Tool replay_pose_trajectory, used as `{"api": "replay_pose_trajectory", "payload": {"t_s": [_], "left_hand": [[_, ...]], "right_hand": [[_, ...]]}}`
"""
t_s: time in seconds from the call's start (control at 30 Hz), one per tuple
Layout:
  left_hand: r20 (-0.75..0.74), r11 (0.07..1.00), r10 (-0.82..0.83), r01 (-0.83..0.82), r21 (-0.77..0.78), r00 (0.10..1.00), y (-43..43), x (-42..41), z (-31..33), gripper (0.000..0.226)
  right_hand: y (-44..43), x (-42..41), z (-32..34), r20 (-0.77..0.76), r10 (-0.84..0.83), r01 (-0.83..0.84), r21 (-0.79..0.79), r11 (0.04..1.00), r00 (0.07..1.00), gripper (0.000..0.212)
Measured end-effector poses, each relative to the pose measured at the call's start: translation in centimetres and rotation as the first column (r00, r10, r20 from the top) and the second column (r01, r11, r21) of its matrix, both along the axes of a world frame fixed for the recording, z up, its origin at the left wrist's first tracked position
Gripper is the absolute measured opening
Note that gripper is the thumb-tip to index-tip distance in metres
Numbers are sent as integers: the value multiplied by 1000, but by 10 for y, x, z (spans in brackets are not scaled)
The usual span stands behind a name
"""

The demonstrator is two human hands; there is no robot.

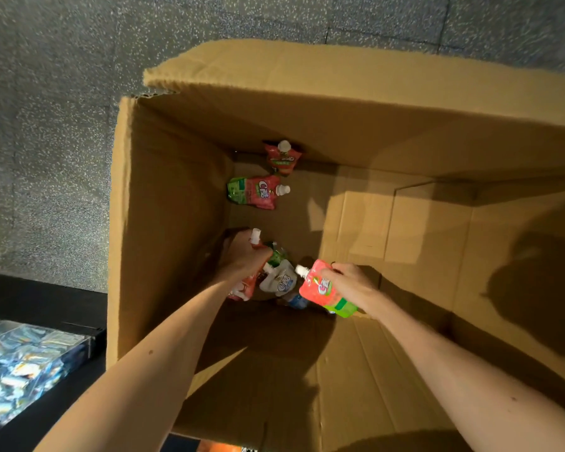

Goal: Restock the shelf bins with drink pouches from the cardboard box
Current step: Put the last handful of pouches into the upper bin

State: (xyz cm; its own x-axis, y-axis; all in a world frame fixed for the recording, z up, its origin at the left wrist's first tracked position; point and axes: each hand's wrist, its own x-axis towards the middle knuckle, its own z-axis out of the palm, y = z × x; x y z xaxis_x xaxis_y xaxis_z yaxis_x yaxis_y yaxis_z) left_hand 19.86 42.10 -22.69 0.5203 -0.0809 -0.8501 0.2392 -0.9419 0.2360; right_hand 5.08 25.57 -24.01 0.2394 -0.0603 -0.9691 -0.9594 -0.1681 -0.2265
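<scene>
Reaching deep into the cardboard box [163, 207], both hands are at work near its left wall, where the last of the stock lies. The left hand [243, 256] is curled round a red pouch [243, 288] whose white spout sticks up past the knuckles; whether a second pouch is caught in the same grip cannot be told. The right hand [351, 282] pinches a red-and-green pouch [320, 290] by its edge, lifted and tilted with its spout pointing left. Between the two hands a white pouch [279, 283] rests on the box floor, with a blue pouch [297, 301] partly hidden just beside it. Further on, a strawberry pouch [255, 192] lies flat on the floor by the left wall, and a leaning pouch [282, 156] stands propped against the far wall. Most of the box floor shows bare cardboard, so the job looks far along, with only a handful of pouches left to carry. Outside the box, at the lower left, a bin of shiny blue packets [20, 363] sits on a dark shelf; no drink pouches are visible in it.
</scene>
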Motion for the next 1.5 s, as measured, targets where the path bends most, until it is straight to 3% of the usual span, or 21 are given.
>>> {"api": "replay_pose_trajectory", "payload": {"t_s": [0.1, 0.17, 0.23, 0.33, 0.5, 0.63, 0.73, 0.8, 0.9, 1.0, 1.13, 1.23, 1.37, 1.5], "left_hand": [[15, 964, -205, 199, 179, 979, 18, -11, -19, 63], [15, 975, -160, 156, 159, 987, 26, -11, -27, 82], [-10, 977, -195, 195, 90, 981, 30, -9, -31, 84], [-34, 908, -417, 418, 28, 908, 30, -15, -33, 71], [-64, 964, -265, 263, -43, 962, 27, -23, -37, 58], [-62, 994, -83, 78, -73, 995, 25, -22, -24, 53], [-89, 980, 93, -107, -170, 992, 15, -15, -1, 35], [-212, 936, 220, -267, -230, 952, 4, -10, 26, 29], [-132, 918, 247, -275, -286, 960, -7, -5, 73, 23], [-9, 849, 326, -296, -438, 945, -12, -12, 127, 24], [-44, 712, 453, -391, -583, 891, -16, -49, 204, 39], [-72, 570, 554, -441, -693, 829, -17, -93, 268, 43], [-99, 378, 666, -449, -810, 740, -10, -160, 356, 32], [-30, 283, 740, -352, -892, 672, 24, -229, 432, 39]], "right_hand": [[19, -5, -3, -16, 53, -53, -11, 999, 998, 48], [34, -6, -8, -17, 100, -100, 7, 995, 995, 84], [47, -4, -11, -1, 130, -130, -23, 991, 992, 94], [59, 0, -15, 77, 312, -295, -175, 939, 947, 70], [55, 2, -22, 99, 419, -385, -248, 889, 903, 59], [44, -6, -16, 73, 326, -307, -193, 932, 943, 46], [29, -13, 0, 76, 58, -49, -111, 993, 995, 51], [16, -17, 13, 97, -96, 103, -69, 992, 991, 41], [-7, -18, 40, 134, -280, 283, -3, 959, 950, 33], [-29, -19, 76, 200, -419, 406, 104, 908, 886, 36], [-49, -20, 146, 311, -521, 456, 260, 851, 795, 28], [-52, -24, 216, 405, -557, 415, 388, 823, 725, 40], [-35, -43, 321, 497, -507, 213, 534, 819, 704, 40], [8, -75, 415, 609, -381, -92, 602, 793, 696, 54]]}}
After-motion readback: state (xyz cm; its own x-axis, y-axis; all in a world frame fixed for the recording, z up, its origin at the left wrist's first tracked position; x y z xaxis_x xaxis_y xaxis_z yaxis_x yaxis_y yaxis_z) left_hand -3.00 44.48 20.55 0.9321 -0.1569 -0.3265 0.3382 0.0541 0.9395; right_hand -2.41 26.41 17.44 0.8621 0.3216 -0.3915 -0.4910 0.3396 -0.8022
